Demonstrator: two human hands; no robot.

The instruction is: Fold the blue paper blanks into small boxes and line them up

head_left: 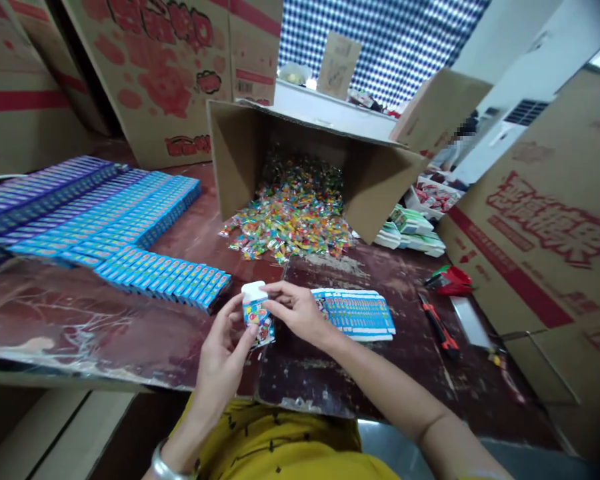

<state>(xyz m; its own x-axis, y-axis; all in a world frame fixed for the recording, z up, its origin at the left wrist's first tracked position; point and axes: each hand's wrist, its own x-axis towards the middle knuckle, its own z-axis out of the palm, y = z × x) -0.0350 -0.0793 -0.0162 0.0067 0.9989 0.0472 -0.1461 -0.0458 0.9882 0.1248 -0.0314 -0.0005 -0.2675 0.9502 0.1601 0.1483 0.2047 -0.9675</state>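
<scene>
A small blue candy box [257, 317] with a white flap at its top is held upright in front of me. My left hand [225, 347] grips its lower part between thumb and fingers. At the box's upper right edge, my right hand [297, 310] pinches near the flap. Just right of that hand lies a row of flattened blue cartons [360, 313], overlapping one another. To the left, closely packed rows of blue boxes [165, 275] stand on the table. Beyond my hands, wrapped candies [295, 223] spill out of a cardboard carton [383, 180] lying on its side.
Purple boxes [45, 193] fill the far left of the table [130, 340]. On the right lie a red-and-black utility knife [439, 327] and a red packet [453, 280]. Large printed cartons [545, 233] stand along the right side and back left. Green-white packs [413, 230] sit behind.
</scene>
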